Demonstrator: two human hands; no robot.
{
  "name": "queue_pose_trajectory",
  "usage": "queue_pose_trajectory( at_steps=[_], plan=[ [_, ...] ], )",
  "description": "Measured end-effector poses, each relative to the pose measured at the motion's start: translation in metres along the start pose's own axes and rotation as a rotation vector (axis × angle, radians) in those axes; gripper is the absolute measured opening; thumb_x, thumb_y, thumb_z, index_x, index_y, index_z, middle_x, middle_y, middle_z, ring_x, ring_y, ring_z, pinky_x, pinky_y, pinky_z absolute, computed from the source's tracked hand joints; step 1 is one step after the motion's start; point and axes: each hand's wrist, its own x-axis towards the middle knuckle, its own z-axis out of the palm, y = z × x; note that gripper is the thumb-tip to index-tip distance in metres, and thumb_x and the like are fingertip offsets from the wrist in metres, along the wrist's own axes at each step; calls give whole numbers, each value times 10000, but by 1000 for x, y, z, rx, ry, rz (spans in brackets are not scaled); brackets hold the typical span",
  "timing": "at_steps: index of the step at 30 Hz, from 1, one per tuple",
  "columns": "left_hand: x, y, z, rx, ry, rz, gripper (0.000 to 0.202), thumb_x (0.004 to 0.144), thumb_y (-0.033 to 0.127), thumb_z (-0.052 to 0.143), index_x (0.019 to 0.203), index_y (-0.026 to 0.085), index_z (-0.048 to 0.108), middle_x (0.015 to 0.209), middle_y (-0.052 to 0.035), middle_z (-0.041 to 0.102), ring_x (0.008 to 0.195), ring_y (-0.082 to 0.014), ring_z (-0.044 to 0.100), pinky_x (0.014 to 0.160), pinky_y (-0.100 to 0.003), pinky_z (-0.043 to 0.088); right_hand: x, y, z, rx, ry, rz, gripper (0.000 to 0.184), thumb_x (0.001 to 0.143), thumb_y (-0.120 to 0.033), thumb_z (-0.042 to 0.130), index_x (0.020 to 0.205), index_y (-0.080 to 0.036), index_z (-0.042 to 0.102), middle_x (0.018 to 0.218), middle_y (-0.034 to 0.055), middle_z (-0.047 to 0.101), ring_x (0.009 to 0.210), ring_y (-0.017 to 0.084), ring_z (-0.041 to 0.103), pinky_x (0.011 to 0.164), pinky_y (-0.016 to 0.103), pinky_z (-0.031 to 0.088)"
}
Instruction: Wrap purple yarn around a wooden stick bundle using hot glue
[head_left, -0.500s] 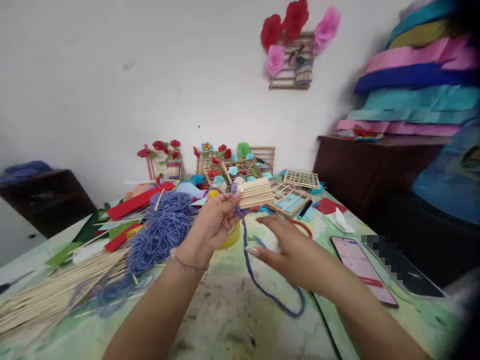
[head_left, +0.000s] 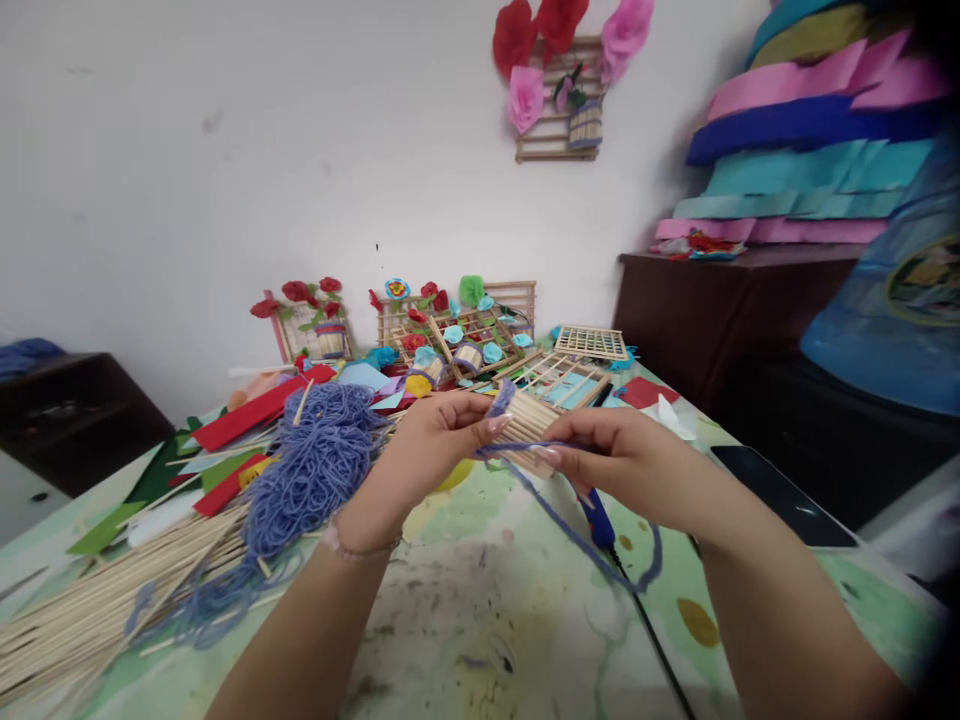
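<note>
Green-patterned tabletop (head_left: 435,610) lying beneath, our left hand (head_left: 442,440) is pinching the stick bundle (head_left: 523,422) by its wrapped end; our right hand (head_left: 630,455) — no longer hovering apart — is seemingly pinching blue yarn (head_left: 658,552) across it, so both are now working.

Soft, diffuse light | right corners dark, blurred | edges stretched

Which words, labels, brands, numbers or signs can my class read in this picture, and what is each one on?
No text can be read.
Round label on the blue plastic bottle: too blurred to read.
Dark-screened device: no readable text.
Blue tool handle: no lettering can be made out.
Stick bundle in the left hand: no writing shows.
</note>
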Motion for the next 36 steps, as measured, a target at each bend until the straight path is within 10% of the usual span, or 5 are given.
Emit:
queue_pose_trajectory(
  at_steps=[6,19,36],
  plan=[
    [-2,0,4,2,-213,-90,197,690,261,773,835,132,741,729,-13,695,642,-95,597,611,-202,484,1,4,-8,-42,222,-48,255,821,-434,614,774,-198,699,724,23,626,629,129,508,557,264,371],
    [-6,1,-1,-79,-490,-138,233,667,105,789,892,125,734,823,-34,724,708,-108,645,666,-202,518,7,10,-19,278,196,-6,314,683,-474,736,712,-170,665,555,-25,519,519,91,385,491,258,237],
    [-11,-1,-7,-254,-476,-141,203,610,101,835,779,131,726,688,-27,733,592,-105,663,573,-176,534,10,17,-20,501,-83,-82,344,730,-451,744,651,-155,587,506,-70,451,451,47,292,453,241,159]
  ],
)
